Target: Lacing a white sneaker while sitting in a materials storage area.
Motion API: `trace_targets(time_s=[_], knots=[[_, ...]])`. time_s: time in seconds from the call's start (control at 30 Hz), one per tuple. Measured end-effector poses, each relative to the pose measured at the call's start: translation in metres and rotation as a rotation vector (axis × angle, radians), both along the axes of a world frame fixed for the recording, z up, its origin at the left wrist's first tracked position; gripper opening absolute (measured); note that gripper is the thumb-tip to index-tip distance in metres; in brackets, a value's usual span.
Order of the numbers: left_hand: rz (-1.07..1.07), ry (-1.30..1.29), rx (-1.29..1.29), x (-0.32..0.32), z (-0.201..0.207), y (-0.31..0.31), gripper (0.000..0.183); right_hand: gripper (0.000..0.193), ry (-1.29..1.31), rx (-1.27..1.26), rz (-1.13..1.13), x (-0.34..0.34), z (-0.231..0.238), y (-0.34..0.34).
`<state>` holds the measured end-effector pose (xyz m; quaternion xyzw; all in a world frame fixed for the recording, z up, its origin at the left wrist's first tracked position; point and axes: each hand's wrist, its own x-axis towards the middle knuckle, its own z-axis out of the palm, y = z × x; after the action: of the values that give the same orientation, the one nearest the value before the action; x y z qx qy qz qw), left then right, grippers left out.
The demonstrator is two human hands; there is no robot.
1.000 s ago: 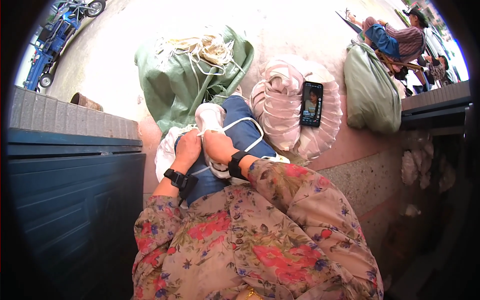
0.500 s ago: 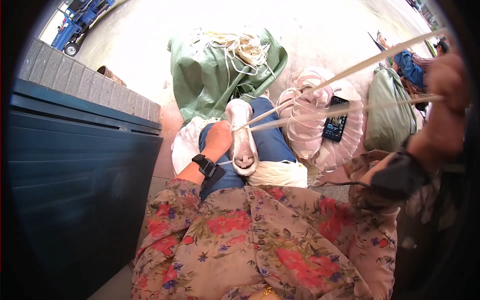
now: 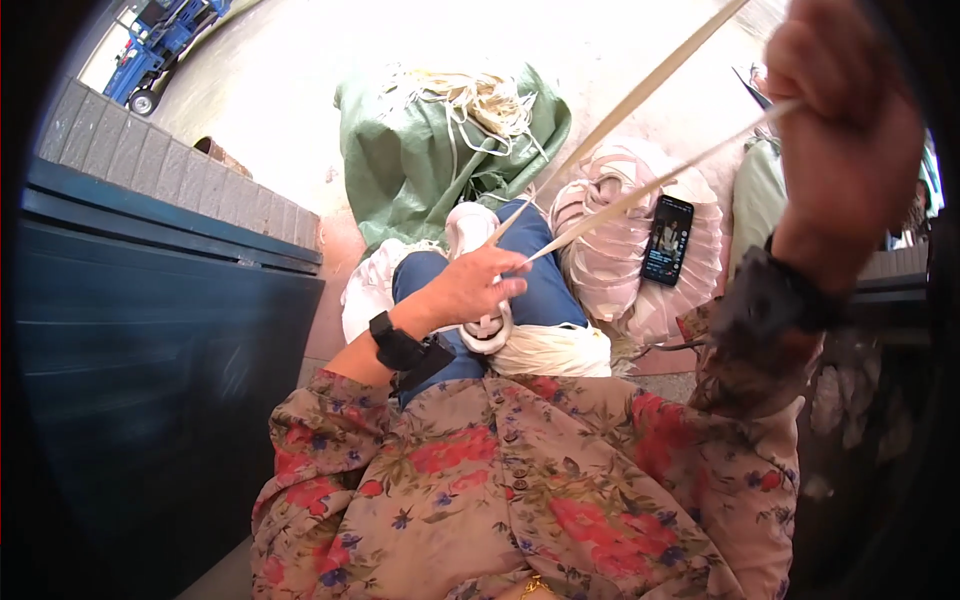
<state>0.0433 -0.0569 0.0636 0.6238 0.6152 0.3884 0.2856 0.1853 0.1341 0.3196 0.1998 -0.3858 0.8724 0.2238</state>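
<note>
A pale pink-white sneaker (image 3: 468, 225) rests lengthwise between my blue-trousered knees. My left hand (image 3: 475, 285) lies across its middle and hides the lacing; its fingers are partly stretched, with a gap between them beside the lace. Two taut strands of a flat cream shoelace (image 3: 640, 195) rise from the shoe to the upper right. High at the right, my right hand (image 3: 840, 115) is closed in a fist around the lace. A hank of cream laces (image 3: 555, 350) hangs over my right thigh.
Ahead stands a green sack (image 3: 400, 170) topped with loose cream laces (image 3: 480, 100). Bundled pale pink shoe pieces (image 3: 600, 240) sit right of my knee, with a phone (image 3: 668, 240) on them. A dark blue panel (image 3: 160, 380) borders my left. Another sack (image 3: 755, 200) stands farther right.
My left hand has moved from the shoe's left side onto its top. My right hand has come inward and closer, still gripping the lace, and the strands now run more steeply.
</note>
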Motion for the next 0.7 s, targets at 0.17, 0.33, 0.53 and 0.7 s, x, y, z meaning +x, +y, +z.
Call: trace_targets(time_s=[0.17,0.33,0.53,0.7], knots=[[0.285,-0.364,-0.176,-0.056,0.026,-0.045,0.005,0.019,-0.230,0.005,-0.463,0.073,-0.092,0.115],[0.590,-0.728,-0.112,-0.094,0.054,-0.067,0.021,0.018,-0.298,-0.614,-0.733,0.189,-0.130,0.128],[0.721,-0.781,0.055,-0.131,0.071,-0.104,0.023,0.021,-0.636,-0.230,-0.948,0.182,-0.205,0.109],[0.899,-0.818,0.365,-0.194,0.091,-0.146,0.024,0.013,-1.255,0.386,-0.829,0.116,-0.255,0.025]])
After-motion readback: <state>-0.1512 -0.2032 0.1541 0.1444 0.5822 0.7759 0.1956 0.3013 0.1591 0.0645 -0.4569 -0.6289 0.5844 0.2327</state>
